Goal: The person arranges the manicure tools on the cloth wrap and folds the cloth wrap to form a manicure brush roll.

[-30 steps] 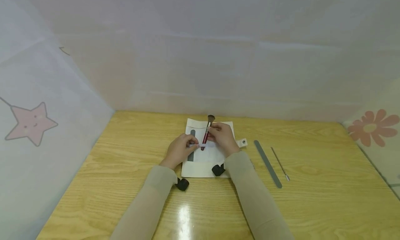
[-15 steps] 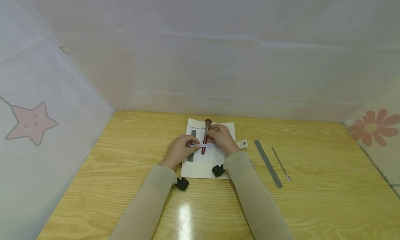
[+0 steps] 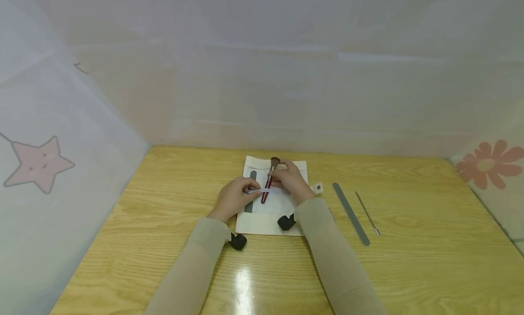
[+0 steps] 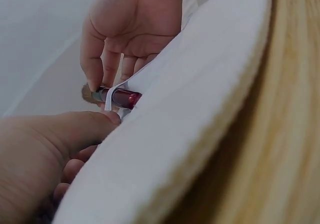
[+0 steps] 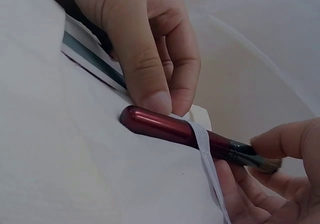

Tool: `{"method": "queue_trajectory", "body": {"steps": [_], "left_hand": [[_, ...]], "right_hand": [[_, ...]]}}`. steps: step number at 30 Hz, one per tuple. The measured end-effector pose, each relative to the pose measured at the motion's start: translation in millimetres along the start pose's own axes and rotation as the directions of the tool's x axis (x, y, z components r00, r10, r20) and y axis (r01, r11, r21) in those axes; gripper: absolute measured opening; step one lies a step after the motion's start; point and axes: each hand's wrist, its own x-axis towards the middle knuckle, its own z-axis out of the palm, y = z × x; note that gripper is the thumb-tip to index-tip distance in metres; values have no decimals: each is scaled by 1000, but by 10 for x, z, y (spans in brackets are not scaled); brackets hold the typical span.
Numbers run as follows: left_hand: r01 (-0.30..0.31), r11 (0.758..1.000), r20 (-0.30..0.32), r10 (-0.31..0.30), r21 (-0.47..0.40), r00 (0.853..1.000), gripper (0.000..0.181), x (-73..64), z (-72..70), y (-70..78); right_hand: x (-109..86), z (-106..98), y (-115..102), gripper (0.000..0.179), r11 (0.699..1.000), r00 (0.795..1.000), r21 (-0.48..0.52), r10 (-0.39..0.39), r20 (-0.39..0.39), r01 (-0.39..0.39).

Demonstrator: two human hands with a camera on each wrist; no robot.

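Observation:
A makeup brush [image 3: 265, 195] with a dark red handle and brown bristles lies over an opened off-white fabric case [image 3: 266, 224]. My right hand [image 3: 291, 182] pinches the brush near its bristle end. In the right wrist view, the handle [image 5: 160, 127] passes under a white elastic band [image 5: 204, 145], its rounded end out on the near side. My left hand [image 3: 235, 197] pinches the band beside the brush, thumb and index finger together. Left of the brush, a grey nail file [image 3: 249, 207] lies in the case, partly hidden by my left hand.
Right of the case, a second grey nail file [image 3: 350, 214] and a thin metal cuticle pusher [image 3: 367, 213] lie on the wooden table [image 3: 425, 233]. A snap tab [image 3: 317, 188] sticks out from the case's right side. Pale fabric walls [image 3: 262, 96] stand behind and beside the table.
The brush has slid toward me through the band, so more of its handle end shows below it. My right hand still holds it; my left hand has barely moved.

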Motion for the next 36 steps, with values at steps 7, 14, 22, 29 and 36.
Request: {"method": "queue_trajectory", "body": {"steps": [7,14,22,29,36], "left_hand": [[13,1000,-3,-13,-6,1000,11,13,5,-2],[13,1000,-18,-13,-14,1000,10,4,-4,12],[16,1000,-19,-17,-17,1000,11,9,5,4],[19,999,-17,-20,-27,1000,10,14,6,-10],[25,999,-16,-25,-32,1000,11,19,15,-22]], "right_hand": [[-18,1,27,38,998,998,9,-60,-19,60],[-21,26,58,36,995,996,-55,-89,6,89],[-45,-21,72,23,987,990,-82,-134,41,137],[-47,-61,65,27,987,986,-80,-127,106,136],[-24,-56,65,28,988,988,-89,-120,94,129]]}}
